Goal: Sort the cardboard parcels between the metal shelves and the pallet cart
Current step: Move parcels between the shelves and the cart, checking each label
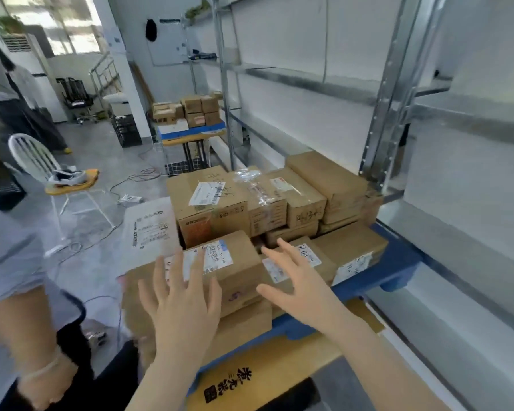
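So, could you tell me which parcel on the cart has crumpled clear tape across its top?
The middle parcel in the back row, just right of the big box with the scribbled white label; no other is taped like that.

Your parcels (214,203) sit stacked on the pallet cart (398,262) right in front of you, metal shelves (395,93) just to its right, a chair (33,155) off left.

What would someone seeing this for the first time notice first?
The heap of cardboard parcels stacked on the blue pallet cart fills the centre. Just in front, the left hand and right hand are spread open over the nearest of them, holding nothing. Tall metal shelves rise along the right, and a white chair stands at the left.
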Demonstrator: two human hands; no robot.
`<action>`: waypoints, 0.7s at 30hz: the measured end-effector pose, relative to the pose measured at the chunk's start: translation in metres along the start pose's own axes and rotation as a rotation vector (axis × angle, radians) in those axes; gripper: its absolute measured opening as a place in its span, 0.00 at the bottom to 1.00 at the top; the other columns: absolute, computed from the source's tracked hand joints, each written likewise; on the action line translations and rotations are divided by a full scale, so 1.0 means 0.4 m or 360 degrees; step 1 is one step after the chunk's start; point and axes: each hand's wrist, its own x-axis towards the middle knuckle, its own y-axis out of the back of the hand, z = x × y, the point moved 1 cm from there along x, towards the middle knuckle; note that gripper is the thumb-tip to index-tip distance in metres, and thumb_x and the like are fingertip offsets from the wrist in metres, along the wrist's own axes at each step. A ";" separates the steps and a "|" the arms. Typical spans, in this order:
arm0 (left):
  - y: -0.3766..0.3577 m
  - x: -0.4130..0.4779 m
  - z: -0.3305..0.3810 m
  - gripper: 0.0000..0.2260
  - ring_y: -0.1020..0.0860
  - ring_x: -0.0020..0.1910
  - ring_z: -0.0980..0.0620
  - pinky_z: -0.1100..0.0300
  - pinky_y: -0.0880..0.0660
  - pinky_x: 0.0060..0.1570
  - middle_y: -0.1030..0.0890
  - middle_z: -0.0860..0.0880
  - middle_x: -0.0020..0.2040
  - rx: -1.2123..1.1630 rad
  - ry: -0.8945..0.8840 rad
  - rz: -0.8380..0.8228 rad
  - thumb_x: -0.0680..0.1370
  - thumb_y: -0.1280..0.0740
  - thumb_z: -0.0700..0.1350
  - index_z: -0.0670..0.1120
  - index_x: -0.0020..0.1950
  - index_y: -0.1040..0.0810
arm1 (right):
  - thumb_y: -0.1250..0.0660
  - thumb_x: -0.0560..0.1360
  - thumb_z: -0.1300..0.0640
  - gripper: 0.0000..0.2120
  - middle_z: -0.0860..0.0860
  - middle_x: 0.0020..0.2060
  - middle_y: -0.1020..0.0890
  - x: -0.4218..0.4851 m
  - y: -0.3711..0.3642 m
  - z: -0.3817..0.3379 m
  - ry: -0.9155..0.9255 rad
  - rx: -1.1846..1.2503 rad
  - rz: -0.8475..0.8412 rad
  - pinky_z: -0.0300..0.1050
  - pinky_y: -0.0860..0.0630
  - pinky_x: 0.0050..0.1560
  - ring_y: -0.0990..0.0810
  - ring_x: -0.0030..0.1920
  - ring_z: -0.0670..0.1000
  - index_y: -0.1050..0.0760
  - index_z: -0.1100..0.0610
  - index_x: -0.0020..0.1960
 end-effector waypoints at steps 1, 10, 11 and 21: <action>0.000 -0.009 0.070 0.23 0.45 0.73 0.40 0.37 0.50 0.69 0.37 0.45 0.73 -0.0062 -0.0160 -0.0022 0.76 0.47 0.55 0.54 0.70 0.36 | 0.43 0.66 0.26 0.30 0.27 0.70 0.55 -0.056 0.039 0.032 -0.0062 -0.0014 0.0066 0.37 0.36 0.55 0.44 0.67 0.35 0.47 0.25 0.66; -0.067 -0.454 0.878 0.22 0.20 0.47 0.32 0.38 0.23 0.41 0.19 0.35 0.52 -0.0750 -0.1529 -0.0376 0.68 0.45 0.50 0.45 0.57 0.22 | 0.40 0.70 0.35 0.27 0.43 0.74 0.45 -0.922 0.481 0.319 -0.1330 -0.0102 0.0827 0.39 0.42 0.67 0.39 0.70 0.43 0.39 0.36 0.67; -0.068 -0.539 0.952 0.22 0.20 0.42 0.31 0.39 0.23 0.36 0.19 0.34 0.49 -0.0779 -0.1649 -0.0497 0.66 0.45 0.49 0.47 0.57 0.25 | 0.40 0.70 0.35 0.26 0.41 0.73 0.45 -1.039 0.523 0.326 -0.1464 -0.0105 0.0936 0.39 0.41 0.66 0.37 0.69 0.43 0.38 0.35 0.67; -0.042 -1.390 1.483 0.32 0.24 0.59 0.38 0.45 0.27 0.56 0.25 0.41 0.63 -0.0906 -0.2035 -0.1544 0.62 0.41 0.52 0.45 0.65 0.27 | 0.40 0.74 0.41 0.22 0.42 0.69 0.38 -2.026 0.778 0.325 -0.2147 -0.0072 0.1583 0.39 0.32 0.61 0.33 0.65 0.44 0.35 0.41 0.67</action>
